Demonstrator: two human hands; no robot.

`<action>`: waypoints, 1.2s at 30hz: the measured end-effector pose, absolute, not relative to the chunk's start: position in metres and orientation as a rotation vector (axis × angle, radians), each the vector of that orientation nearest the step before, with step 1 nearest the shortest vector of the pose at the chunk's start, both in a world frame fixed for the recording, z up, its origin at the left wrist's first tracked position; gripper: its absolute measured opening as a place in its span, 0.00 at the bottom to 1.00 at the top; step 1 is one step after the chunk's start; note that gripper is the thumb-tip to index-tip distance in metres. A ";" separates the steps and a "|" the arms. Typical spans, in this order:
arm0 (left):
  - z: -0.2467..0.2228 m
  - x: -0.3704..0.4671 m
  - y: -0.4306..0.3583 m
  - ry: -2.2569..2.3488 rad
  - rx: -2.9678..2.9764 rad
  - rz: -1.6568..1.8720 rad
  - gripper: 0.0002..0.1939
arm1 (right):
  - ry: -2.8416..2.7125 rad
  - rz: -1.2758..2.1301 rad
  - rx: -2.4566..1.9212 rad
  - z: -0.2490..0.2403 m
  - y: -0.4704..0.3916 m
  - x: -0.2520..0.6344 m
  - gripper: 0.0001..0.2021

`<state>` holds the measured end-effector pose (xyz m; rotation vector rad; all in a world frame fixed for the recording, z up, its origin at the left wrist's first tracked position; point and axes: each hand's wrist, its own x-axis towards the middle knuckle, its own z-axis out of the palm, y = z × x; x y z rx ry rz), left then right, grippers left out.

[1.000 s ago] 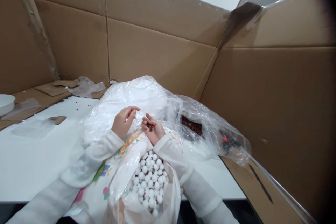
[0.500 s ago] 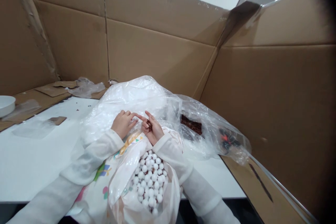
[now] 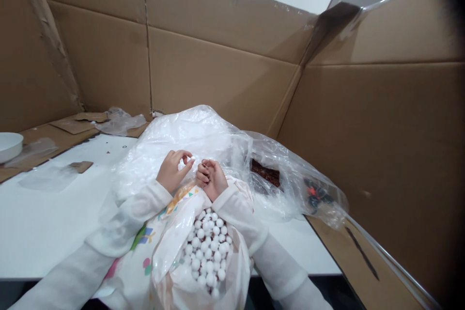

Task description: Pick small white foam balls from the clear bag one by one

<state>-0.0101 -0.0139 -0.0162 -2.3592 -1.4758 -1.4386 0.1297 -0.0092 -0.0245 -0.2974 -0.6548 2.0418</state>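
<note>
While I view the work from the head camera, the left hand (image 3: pixel 173 170) pinches one white ball (image 3: pixel 193 159) between thumb and forefinger. The right hand (image 3: pixel 212 179), just beside it, is curled over small brown pieces (image 3: pixel 208 177), which it largely hides from me. Nearer the wearer than both hands, an open bag (image 3: pixel 164 256) holds many more white balls (image 3: pixel 209 253); the right sleeve (image 3: pixel 240 213) overlaps its edge. Directly beyond the hands, a bulky plastic sack (image 3: pixel 196 126) obstructs the forward side. To their right, clear plastic (image 3: pixel 290 167) covers a brown block (image 3: pixel 265 173) and a black-and-red item (image 3: pixel 315 193) that I cannot identify. Well to their left lie a cardboard scrap (image 3: pixel 84 166) and, farther out, a white bowl (image 3: pixel 10 147). Cardboard walls (image 3: pixel 218 72) enclose the far side and both flanks
</note>
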 end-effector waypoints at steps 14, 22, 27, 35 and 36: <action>-0.018 -0.007 -0.016 -1.485 -2.409 -1.603 0.08 | -0.707 1.941 -0.278 -0.029 -0.009 0.125 0.04; -0.017 -0.007 -0.016 -1.468 -2.449 -1.605 0.09 | -0.793 1.968 -0.274 -0.027 -0.011 0.128 0.06; -0.020 -0.008 -0.015 -1.446 -2.484 -1.551 0.10 | -0.770 1.935 -0.271 -0.026 -0.011 0.129 0.04; -0.022 -0.007 -0.014 -1.399 -2.515 -1.539 0.09 | -0.813 1.913 -0.278 -0.027 -0.012 0.128 0.06; -0.022 -0.006 -0.014 -1.402 -2.509 -1.537 0.09 | -0.823 1.906 -0.286 -0.027 -0.012 0.128 0.06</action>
